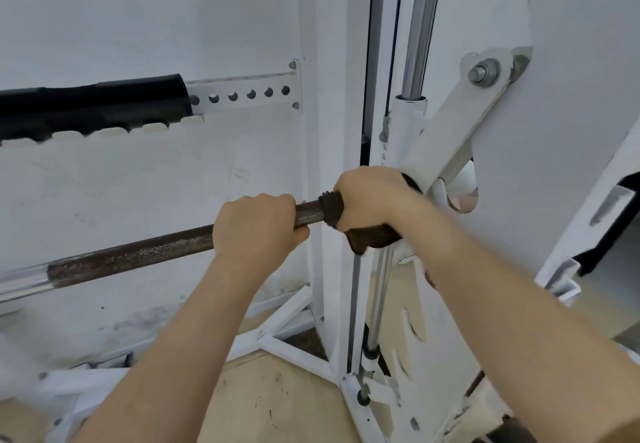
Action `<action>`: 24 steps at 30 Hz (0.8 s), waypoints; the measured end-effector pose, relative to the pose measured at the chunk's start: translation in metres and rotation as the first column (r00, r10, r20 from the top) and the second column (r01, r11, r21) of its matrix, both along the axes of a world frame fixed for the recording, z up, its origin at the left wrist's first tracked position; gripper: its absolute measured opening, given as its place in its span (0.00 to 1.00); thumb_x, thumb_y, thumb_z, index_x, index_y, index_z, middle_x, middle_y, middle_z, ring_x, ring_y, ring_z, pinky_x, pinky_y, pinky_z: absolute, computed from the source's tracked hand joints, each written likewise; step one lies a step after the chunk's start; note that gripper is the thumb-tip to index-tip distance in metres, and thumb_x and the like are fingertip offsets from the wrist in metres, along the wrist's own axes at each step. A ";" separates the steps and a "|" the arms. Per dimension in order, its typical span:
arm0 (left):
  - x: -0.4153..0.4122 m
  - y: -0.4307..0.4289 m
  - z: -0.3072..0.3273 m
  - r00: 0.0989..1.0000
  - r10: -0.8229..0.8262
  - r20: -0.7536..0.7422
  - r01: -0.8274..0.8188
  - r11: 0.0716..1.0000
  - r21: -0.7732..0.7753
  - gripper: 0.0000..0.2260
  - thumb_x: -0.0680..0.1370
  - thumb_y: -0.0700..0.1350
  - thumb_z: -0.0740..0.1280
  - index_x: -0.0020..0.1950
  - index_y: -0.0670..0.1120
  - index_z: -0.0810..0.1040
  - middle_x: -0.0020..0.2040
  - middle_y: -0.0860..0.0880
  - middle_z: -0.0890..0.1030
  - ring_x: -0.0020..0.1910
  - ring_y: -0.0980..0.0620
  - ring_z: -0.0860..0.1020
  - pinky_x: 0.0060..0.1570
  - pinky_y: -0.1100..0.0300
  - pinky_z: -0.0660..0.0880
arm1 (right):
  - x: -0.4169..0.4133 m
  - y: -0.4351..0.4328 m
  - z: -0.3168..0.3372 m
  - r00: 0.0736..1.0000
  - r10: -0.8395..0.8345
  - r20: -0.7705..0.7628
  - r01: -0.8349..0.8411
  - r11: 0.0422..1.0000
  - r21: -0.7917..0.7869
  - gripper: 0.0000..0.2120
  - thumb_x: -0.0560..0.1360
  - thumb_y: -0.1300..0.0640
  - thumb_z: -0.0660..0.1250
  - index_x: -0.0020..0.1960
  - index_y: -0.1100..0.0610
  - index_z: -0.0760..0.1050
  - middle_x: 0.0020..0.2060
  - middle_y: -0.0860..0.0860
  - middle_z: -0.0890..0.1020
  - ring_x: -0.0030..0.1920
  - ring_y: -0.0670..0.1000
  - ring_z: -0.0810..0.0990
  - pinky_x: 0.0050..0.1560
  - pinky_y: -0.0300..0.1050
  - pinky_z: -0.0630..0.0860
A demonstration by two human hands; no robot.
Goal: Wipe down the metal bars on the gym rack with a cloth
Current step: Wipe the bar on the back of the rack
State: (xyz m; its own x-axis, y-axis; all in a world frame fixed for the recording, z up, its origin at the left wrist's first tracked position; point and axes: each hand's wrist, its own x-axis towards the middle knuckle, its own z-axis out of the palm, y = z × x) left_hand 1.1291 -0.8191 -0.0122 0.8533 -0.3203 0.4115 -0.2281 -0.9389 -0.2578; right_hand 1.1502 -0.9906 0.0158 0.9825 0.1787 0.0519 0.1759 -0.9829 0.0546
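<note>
Forearms point(173, 356) are seen reaching up from the bottom edge. Bar point(138, 255) is gripped by left hand point(258, 226), fingers curled over the knurled part, thumb underneath. Cloth point(372, 236), dark brown, is wrapped round the bar further right and clamped there by right hand point(370, 200), fingers closed over it, with a flap hanging below the palm. Hands are set just apart. Bar is tilted, lower at left where it turns chrome, right end beside white rack upright point(341, 130). Black pad point(93, 103) is mounted on the wall above the bar
</note>
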 end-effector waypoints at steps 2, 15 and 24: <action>0.000 -0.001 0.001 1.000 0.000 0.020 0.000 1.000 -0.007 0.15 0.76 0.60 0.60 0.40 0.49 0.67 0.29 0.52 0.65 0.27 0.49 0.66 0.30 0.58 0.60 | 0.007 0.000 0.031 0.940 -0.014 -0.342 0.038 0.997 0.065 0.14 0.66 0.48 0.76 0.47 0.54 0.80 0.37 0.49 0.82 0.38 0.52 0.81 0.36 0.43 0.77; -0.015 0.033 0.005 0.961 -0.243 -0.136 0.192 0.932 -0.307 0.23 0.74 0.48 0.66 0.68 0.56 0.68 0.54 0.54 0.76 0.54 0.50 0.75 0.45 0.55 0.72 | -0.030 0.049 -0.070 0.752 -0.161 0.640 -0.033 0.959 0.280 0.15 0.67 0.51 0.66 0.51 0.57 0.76 0.46 0.52 0.79 0.52 0.58 0.75 0.66 0.55 0.64; -0.029 0.058 0.003 0.974 -0.171 -0.149 0.122 0.949 -0.292 0.33 0.71 0.42 0.62 0.76 0.56 0.58 0.67 0.55 0.72 0.63 0.49 0.70 0.58 0.52 0.68 | -0.023 0.054 -0.065 0.712 0.193 0.675 -0.265 0.964 0.004 0.15 0.67 0.50 0.69 0.51 0.54 0.77 0.41 0.50 0.79 0.43 0.56 0.78 0.47 0.51 0.67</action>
State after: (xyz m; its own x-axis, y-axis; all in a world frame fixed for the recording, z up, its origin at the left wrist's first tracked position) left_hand 1.1003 -0.7607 -0.0095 0.8707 -0.3403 0.3551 -0.3860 -0.9203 0.0645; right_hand 1.1276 -0.9365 -0.0491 0.6190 0.3526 0.7018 0.3499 -0.9238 0.1555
